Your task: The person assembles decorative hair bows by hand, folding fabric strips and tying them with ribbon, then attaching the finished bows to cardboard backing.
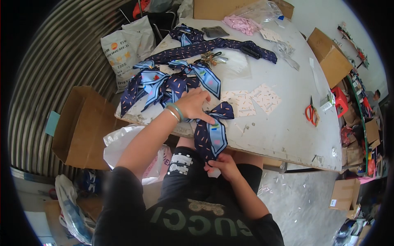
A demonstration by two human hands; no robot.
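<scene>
A navy scarf point(204, 141) with small pink dashes and a light-blue, dark-bordered tail hangs over the table's front edge, tied like a bow. My left hand point(191, 105) is closed over its upper part, thumb lying on the fabric beside the knot. Below the edge, my right hand point(225, 166) pinches the scarf's lower end. A small pink-and-white piece point(212, 170) sticks out under those fingers. Just beyond my left hand lies a pile of similar tied scarves point(158, 84), navy and light blue.
Patterned cards point(266, 98) lie right of the scarves on the white table point(287, 123). Orange-handled scissors point(311, 112) rest near the right edge. Metal clips point(211, 58), a long navy strip point(184, 49) and pink fabric point(241, 24) are farther back. A cardboard box point(84, 127) stands left.
</scene>
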